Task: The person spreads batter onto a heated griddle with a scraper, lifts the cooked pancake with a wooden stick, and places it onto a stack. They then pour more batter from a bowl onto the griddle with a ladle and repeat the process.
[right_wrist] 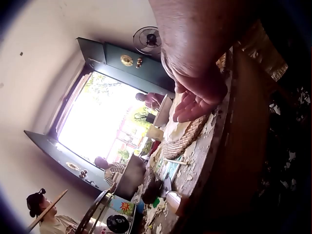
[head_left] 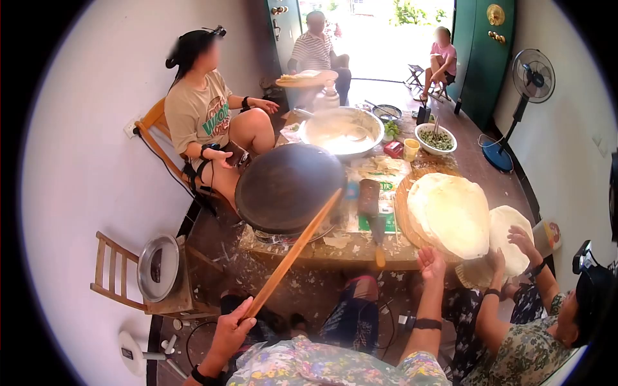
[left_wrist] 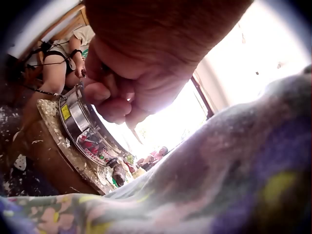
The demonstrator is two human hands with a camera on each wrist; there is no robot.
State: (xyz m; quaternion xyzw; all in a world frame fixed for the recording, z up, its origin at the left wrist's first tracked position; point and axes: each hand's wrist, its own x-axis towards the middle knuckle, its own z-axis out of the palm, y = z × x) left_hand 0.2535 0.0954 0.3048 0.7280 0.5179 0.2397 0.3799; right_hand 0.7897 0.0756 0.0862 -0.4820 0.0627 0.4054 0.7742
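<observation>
Head view: the left hand (head_left: 233,331) grips a wooden stick (head_left: 290,251) slanting before the griddle (head_left: 283,183); the right hand (head_left: 432,264) is near stacked flatbreads (head_left: 449,215). Left wrist view: fingers curled. Right wrist view: fingers relaxed, flatbreads on a woven tray (right_wrist: 181,147).

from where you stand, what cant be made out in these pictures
- Head: the lower end of the stick, hidden by the left hand.
- Head: print on the green and white bag, too small and partly covered by a brown block.
- Head: what fills the basin, washed out by glare.
- Right wrist: part of the flatbread stack, behind the right hand.
</observation>
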